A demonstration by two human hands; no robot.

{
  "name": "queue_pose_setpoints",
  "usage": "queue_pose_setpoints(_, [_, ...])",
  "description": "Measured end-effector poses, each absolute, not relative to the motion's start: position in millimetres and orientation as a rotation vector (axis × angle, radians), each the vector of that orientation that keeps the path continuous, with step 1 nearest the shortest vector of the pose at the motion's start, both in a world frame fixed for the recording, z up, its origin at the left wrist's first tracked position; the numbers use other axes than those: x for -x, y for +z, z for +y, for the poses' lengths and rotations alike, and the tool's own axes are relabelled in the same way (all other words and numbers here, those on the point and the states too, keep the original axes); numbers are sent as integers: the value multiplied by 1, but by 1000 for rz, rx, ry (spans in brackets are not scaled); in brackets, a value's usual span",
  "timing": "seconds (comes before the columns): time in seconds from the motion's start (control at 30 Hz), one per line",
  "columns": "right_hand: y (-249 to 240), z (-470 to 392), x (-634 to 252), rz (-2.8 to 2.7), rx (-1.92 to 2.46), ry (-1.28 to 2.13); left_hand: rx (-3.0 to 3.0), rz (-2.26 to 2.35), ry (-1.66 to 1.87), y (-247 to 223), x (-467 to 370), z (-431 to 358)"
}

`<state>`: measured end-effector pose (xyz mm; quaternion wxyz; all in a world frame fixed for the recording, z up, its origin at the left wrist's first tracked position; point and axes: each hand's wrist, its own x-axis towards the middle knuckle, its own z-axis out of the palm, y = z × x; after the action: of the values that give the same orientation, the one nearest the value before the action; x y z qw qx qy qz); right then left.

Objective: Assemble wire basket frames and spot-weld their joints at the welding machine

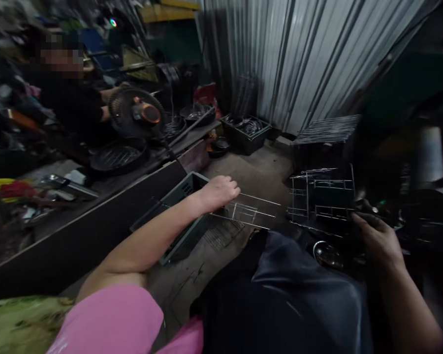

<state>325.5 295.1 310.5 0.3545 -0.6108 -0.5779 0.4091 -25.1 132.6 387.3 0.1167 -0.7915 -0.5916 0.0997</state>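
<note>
"Hands apart, then: what has each got?"

"The left hand (pixel 219 192), at centre, is closed around a wire frame (pixel 254 212) whose prongs point right. The right hand (pixel 382 238), at right, has its fingers at the edge of a wire rack (pixel 319 199); how firmly they grip, nobody could tell from this."

"And nearby?"

"A dark apron (pixel 310 300) below, a shiny round piece (pixel 328 254) beneath the rack, and a plastic crate (pixel 186 239) just left of centre."

"What might go wrong?"

"Those thin prongs face the rack with only a small gap. If either hand swung inward, they could hook its bars, and a hard tug might bend them. Dipped too low, the tips could snag the apron."

"Anything farther back?"

"Stacked wire pieces (pixel 327 130) stand beyond the rack, where its bars could catch if pushed away. Farther off are a fan (pixel 135 110) and another person (pixel 64 98) at upper left, and a corrugated metal wall (pixel 302 59) at upper right."
</note>
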Motion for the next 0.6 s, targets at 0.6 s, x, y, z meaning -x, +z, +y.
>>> queue_pose_setpoints(0.6, [309,265,-305,-1797,1757,911,1871,-3118,418,107,82,93])
